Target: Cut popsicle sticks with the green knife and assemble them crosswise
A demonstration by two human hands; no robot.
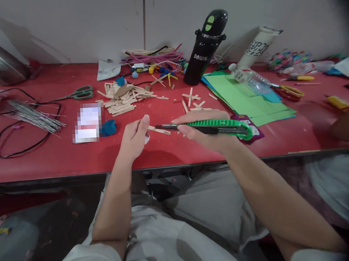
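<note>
My left hand [136,138] is closed, pinching a small wooden craft stick [159,130] between thumb and fingers above the red table. In my right hand [211,132] lies a green and black box cutter [227,127], gripped with its tip pointing left. That tip reaches the stick close to my left fingertips; whether it cuts into the wood I cannot tell. Behind my left hand is a heap of craft sticks [123,98]. Several sticks laid in crosses [191,95] rest beyond my right hand. A purple packet [252,128] is partly covered by the cutter.
On the left lie green-handled scissors [83,93], metal wires [35,116], a blurred phone [88,123] and blue scraps [108,128]. A black bottle [201,55] stands at the back. Green sheets [249,99] and a clear plastic bottle [250,79] are on the right, near another person's arm [346,125].
</note>
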